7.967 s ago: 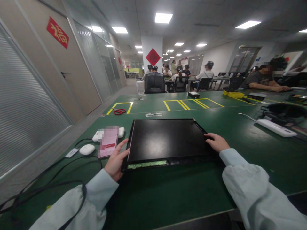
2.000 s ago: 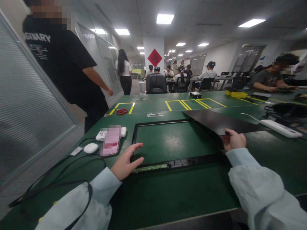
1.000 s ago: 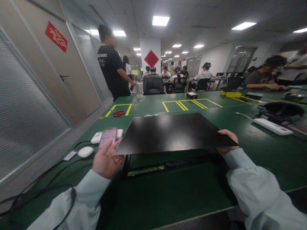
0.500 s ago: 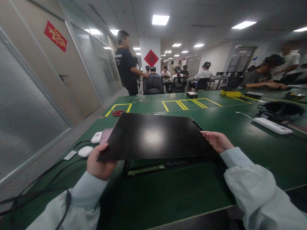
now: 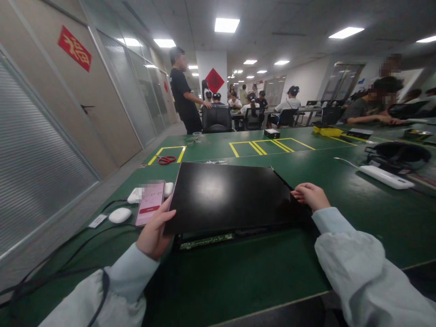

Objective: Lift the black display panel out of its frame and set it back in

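Note:
A thin black display panel (image 5: 235, 195) with a glossy face lies tilted over a dark frame, its left side raised. My left hand (image 5: 155, 229) grips the panel's lower left edge, thumb on top and fingers underneath. On the opposite side, my right hand (image 5: 311, 196) pinches the right edge with its fingers closed. A narrow green circuit board (image 5: 206, 241) shows below the panel's near edge, inside the frame. The rest of the frame is mostly hidden under the panel.
A phone (image 5: 150, 204) lies beside my left hand, near a white round puck (image 5: 120, 215) and cables. Red-handled scissors (image 5: 166, 160) lie farther back. To the right are a white power strip (image 5: 386, 177) and a black headset-like item (image 5: 398, 156). Other people sit and stand beyond.
The panel's left side has shifted right and lies closer over the frame. My left hand moved right with it, uncovering the phone. My right hand stays at the right edge.

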{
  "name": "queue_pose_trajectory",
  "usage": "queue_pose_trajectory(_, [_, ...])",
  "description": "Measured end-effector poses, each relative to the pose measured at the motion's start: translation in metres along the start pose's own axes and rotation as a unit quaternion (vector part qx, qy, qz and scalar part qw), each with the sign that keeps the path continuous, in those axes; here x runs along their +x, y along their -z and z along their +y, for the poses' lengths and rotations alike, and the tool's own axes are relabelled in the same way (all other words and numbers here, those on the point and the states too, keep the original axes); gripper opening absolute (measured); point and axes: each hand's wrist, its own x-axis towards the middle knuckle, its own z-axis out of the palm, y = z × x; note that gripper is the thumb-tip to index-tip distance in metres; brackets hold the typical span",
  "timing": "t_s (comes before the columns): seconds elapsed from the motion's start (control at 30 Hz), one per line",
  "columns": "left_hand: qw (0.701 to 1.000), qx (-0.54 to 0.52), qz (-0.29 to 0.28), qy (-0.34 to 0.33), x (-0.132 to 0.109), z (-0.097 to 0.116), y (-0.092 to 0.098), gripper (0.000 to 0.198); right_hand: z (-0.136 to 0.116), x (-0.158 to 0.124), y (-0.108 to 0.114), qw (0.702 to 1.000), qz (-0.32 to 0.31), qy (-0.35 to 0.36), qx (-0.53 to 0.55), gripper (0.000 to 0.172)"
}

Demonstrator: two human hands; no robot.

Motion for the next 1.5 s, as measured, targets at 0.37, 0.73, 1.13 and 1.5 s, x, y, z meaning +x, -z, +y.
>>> queue_pose_trajectory(0.37, [0.998, 0.008, -0.010, 0.059, 0.002, -0.009, 0.000, 0.078, 0.012, 0.017, 0.007, 0.993, -0.008, 0.074, -0.088, 0.014])
queue_pose_trajectory(0.73, [0.997, 0.012, -0.038, 0.071, 0.005, -0.012, 0.002, 0.080, 0.019, 0.023, 0.007, 0.987, -0.003, 0.108, -0.122, 0.019])
queue_pose_trajectory(1.13, [0.995, 0.008, -0.013, 0.094, 0.012, -0.014, 0.006, 0.064, 0.012, 0.009, 0.002, 0.966, 0.000, 0.125, -0.227, 0.020])
queue_pose_trajectory(1.5, [0.995, 0.008, -0.033, 0.090, 0.014, -0.017, 0.018, 0.051, 0.010, 0.008, 0.002, 0.958, 0.007, 0.142, -0.247, 0.017])
